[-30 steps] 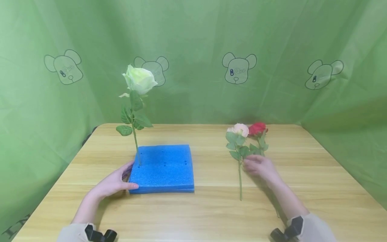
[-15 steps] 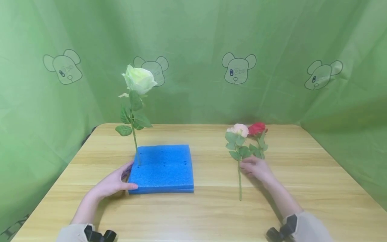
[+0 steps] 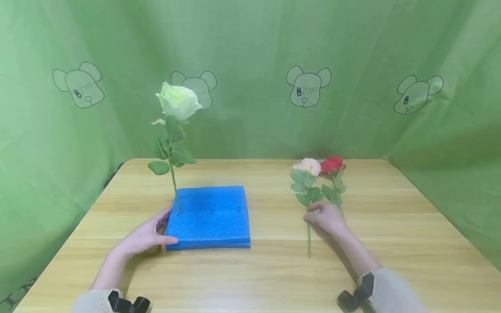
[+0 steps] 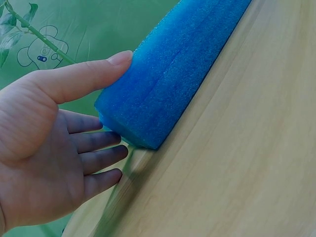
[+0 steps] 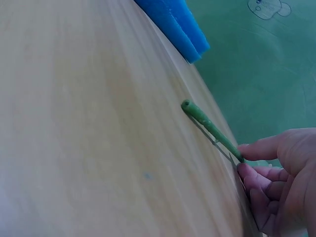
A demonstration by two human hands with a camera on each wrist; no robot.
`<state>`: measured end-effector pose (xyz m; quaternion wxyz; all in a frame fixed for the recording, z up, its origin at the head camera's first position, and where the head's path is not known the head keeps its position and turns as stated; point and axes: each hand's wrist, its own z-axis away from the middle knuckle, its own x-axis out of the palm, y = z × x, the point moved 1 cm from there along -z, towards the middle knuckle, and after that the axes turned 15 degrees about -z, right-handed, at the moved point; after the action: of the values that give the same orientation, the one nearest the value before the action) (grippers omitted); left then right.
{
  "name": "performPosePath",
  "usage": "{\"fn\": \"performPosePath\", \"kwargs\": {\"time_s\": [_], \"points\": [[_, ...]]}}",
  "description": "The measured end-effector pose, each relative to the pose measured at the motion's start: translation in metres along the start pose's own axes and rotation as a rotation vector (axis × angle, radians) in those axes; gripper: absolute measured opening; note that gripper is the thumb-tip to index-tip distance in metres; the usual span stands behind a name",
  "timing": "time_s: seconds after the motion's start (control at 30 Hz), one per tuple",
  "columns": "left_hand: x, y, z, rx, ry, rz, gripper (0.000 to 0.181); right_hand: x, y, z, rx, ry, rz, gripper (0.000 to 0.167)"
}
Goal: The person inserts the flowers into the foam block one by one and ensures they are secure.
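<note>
A blue foam block (image 3: 209, 217) lies on the table, with a white rose (image 3: 179, 102) standing upright in its left part. My left hand (image 3: 142, 237) is at the block's left side; in the left wrist view that hand (image 4: 54, 143) rests its straight thumb on the foam (image 4: 168, 69), fingers extended by the corner. A pink rose (image 3: 309, 167) lies on the right, its stem towards me. My right hand (image 3: 326, 217) pinches that stem below the leaves; in the right wrist view the green stem (image 5: 210, 127) meets the thumb and fingertips of this hand (image 5: 286, 177).
Just behind my right hand, a red rose (image 3: 332, 165) lies beside the pink one, their leaves close together. Small holes dot the foam's top. The wooden table (image 3: 274, 282) ends at a green curtain (image 3: 250, 52) with mouse-head drawings.
My right hand has moved left, from beside the pink rose's leaves onto its stem, and now pinches it. The left hand, block and white rose have stayed put.
</note>
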<state>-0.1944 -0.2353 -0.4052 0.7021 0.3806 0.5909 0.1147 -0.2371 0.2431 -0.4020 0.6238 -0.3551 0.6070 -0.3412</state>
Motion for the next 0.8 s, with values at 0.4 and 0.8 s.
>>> {"fn": "performPosePath", "kwargs": {"time_s": [0.4,0.8], "points": [[0.001,0.0,0.0,0.0,-0.004,0.007,0.099,0.002,0.003,-0.002,0.079,0.016,-0.097,0.047],[0.0,0.0,0.0,-0.003,-0.004,0.007,0.099,0.0,0.009,-0.006,0.213,-0.041,-0.463,0.043]]}}
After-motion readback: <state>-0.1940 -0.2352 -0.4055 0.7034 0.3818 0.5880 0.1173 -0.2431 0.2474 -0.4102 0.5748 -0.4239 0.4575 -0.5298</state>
